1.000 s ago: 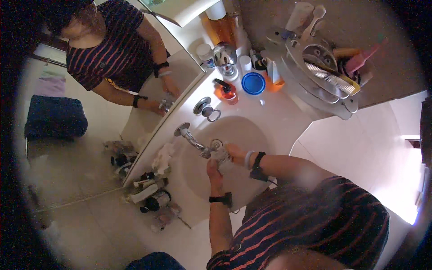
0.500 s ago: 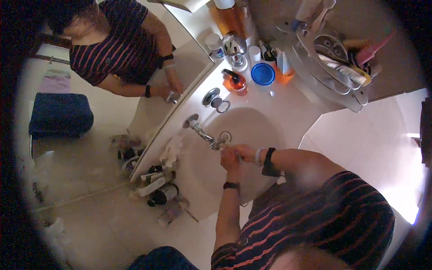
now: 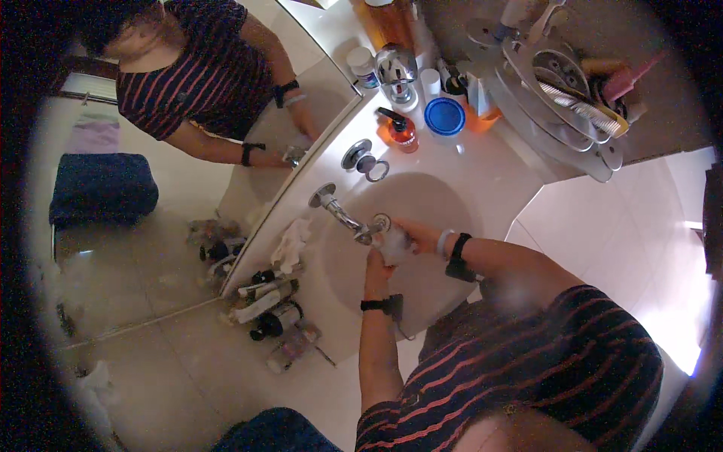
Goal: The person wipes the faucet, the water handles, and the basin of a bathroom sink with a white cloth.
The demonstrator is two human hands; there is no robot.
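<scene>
Both hands meet w/ a small pale thing, prob. soap (image 3: 393,245), just under tap (image 3: 343,217) over sink (image 3: 452,203). Left hand (image 3: 376,262) cupped beneath, right hand (image 3: 414,235) curled on it. Looks wet, slippery; cup it whole.

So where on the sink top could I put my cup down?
The counter is bare between the blue lid and the basin. Behind that, the soap pump bottle and jars crowd the corner. Left of the faucet, a cloth and small bottles fill the mirror edge. Both hands occupy the basin.
</scene>
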